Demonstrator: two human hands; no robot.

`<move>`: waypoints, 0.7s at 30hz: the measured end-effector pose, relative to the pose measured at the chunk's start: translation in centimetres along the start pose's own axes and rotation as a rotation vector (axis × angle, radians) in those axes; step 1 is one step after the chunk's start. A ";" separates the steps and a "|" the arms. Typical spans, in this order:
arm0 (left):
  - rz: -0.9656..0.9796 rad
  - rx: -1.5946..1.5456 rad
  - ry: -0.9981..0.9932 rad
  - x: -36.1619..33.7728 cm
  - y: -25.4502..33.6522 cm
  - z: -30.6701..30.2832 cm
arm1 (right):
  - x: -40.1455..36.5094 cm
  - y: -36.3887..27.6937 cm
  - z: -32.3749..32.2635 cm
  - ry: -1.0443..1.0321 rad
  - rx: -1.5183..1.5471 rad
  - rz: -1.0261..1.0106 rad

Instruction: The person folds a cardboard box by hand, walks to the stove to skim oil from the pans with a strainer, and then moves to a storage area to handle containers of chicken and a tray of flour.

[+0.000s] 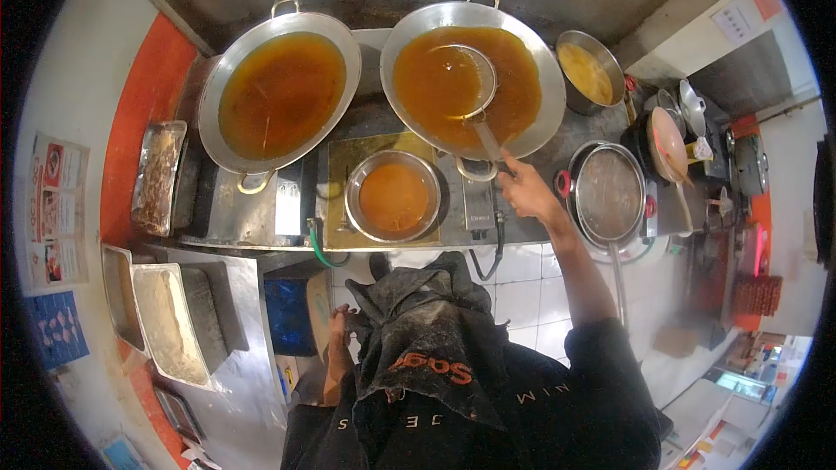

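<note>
My right hand is closed round the handle of a round skimmer. The skimmer's ring sits in the brown oil of the right wok, tilted toward its middle. Low beside the dark apron, my left hand hangs with its fingers loosely apart and partly hidden; nothing shows in it. Left of the right wok stands a second wide wok of darker brown oil. A steel bowl of orange-brown liquid is on the counter between them, nearer to me.
A large long-handled strainer rests over a pot at the right. Behind it is a pot of yellowish liquid. Metal trays stand at the lower left. A green hose runs over the counter's front edge.
</note>
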State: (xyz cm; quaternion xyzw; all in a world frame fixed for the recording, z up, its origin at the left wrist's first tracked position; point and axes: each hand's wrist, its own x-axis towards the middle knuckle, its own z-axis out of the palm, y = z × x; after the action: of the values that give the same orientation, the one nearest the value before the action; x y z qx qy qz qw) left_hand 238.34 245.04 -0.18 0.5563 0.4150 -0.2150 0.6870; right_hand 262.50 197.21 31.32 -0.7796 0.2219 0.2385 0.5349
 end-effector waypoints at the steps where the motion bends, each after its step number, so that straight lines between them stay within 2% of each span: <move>1: 0.029 -0.025 -0.047 0.1 -0.3 -0.4 | -0.4 -0.2 0.1 -0.003 0.013 -0.005; 5: 0.030 0.042 -0.040 1.1 -0.8 -1.1 | -1.8 -0.9 0.5 -0.013 0.021 -0.023; 8: 0.042 -0.021 -0.032 0.5 -0.3 -1.0 | -2.9 -1.0 0.8 -0.013 0.052 -0.015; 10: 0.118 0.080 -0.052 0.1 0.3 -0.7 | -3.3 -0.7 0.9 -0.018 0.057 -0.034; 17: 0.019 0.126 0.003 -1.1 3.0 0.5 | -5.2 -1.0 1.5 -0.011 0.066 -0.060; 20: -0.004 0.086 -0.027 0.1 2.4 -0.3 | -5.4 -0.8 2.0 -0.024 0.098 -0.058; 21: 0.040 0.032 -0.075 0.6 1.8 -0.9 | -5.7 -0.7 2.1 -0.023 0.098 -0.058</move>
State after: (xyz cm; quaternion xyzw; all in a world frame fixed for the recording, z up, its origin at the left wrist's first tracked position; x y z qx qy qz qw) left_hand 239.68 246.54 0.38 0.5672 0.3741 -0.2287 0.6972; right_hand 258.17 199.94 34.64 -0.7558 0.2046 0.2206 0.5816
